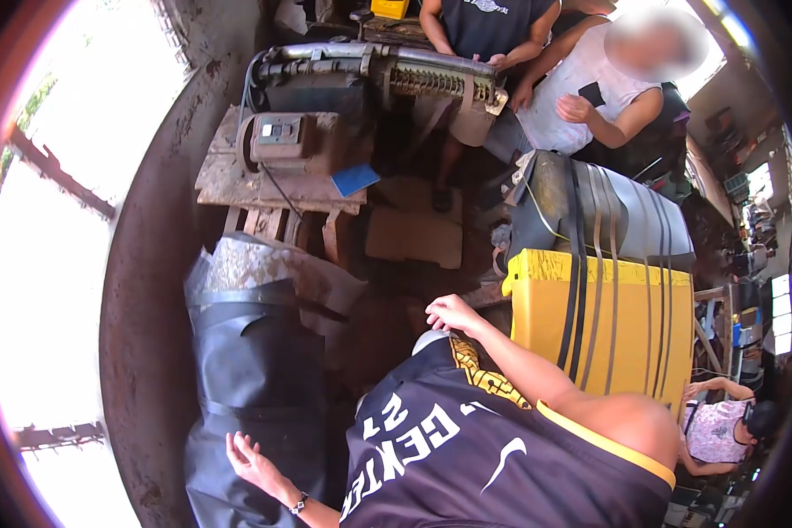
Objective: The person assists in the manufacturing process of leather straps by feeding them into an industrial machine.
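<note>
My left hand is over the black sheet-wrapped bundle at the lower left, fingers apart and holding nothing; whether it touches the sheet I cannot tell. Near my lap, my right hand has its fingers loosely curled, and what they hold, if anything, is too small to tell. Right of that hand stands a yellow padded block with dark straps hanging over it. Behind the block lies a grey and black roll, crossed by the same straps.
A worn wooden bench carries a rusty machine with a switch box and a blue pad. Two people stand beyond it, one in a dark top, one in a light top. Another person is at lower right.
</note>
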The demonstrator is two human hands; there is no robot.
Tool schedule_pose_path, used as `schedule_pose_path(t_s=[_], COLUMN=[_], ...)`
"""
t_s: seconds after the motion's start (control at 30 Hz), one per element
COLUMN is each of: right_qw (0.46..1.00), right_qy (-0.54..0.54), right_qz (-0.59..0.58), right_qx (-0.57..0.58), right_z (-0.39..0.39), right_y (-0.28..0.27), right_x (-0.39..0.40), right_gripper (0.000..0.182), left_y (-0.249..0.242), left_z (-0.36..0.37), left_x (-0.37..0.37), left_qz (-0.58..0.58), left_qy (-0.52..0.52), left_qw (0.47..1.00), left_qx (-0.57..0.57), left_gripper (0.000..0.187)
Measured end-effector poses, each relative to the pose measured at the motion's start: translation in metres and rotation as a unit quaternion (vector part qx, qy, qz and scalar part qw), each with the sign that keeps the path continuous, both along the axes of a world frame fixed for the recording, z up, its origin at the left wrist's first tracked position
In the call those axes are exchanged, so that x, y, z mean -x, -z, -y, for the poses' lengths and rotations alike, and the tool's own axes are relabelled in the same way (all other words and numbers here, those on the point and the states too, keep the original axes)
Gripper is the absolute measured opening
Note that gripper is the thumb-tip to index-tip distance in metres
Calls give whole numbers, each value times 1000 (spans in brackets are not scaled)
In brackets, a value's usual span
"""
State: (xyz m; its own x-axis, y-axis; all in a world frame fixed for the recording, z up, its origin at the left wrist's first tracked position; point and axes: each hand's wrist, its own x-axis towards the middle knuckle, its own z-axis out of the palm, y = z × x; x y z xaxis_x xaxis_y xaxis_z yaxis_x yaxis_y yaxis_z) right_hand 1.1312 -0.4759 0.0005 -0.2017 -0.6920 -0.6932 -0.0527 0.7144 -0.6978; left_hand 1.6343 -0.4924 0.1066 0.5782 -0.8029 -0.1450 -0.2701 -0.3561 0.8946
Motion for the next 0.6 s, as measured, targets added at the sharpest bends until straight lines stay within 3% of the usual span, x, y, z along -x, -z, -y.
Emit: schedule_pose_path(t_s=[0.13,0.27,0.43,0.6], right_qw=[998,989,969,968], right_qy=[-26,-37,-33,2], right_qz=[0,18,42,110], right_qx=[48,144,242,226], right_z=[37,87,119,119], right_y=[0,-29,-57,-64], right_x=[27,56,97,137], right_gripper=[30,27,28,29], left_y=[-40,-55,-58,-49], left_z=[47,94,120,129], left_x=[65,187,338,410], left_qz=[35,-128,-145,-132], left_qy=[69,198,413,531], left_qw=[994,970,898,828], left_qx=[76,65,-40,-120], left_gripper=[38,37,34,34])
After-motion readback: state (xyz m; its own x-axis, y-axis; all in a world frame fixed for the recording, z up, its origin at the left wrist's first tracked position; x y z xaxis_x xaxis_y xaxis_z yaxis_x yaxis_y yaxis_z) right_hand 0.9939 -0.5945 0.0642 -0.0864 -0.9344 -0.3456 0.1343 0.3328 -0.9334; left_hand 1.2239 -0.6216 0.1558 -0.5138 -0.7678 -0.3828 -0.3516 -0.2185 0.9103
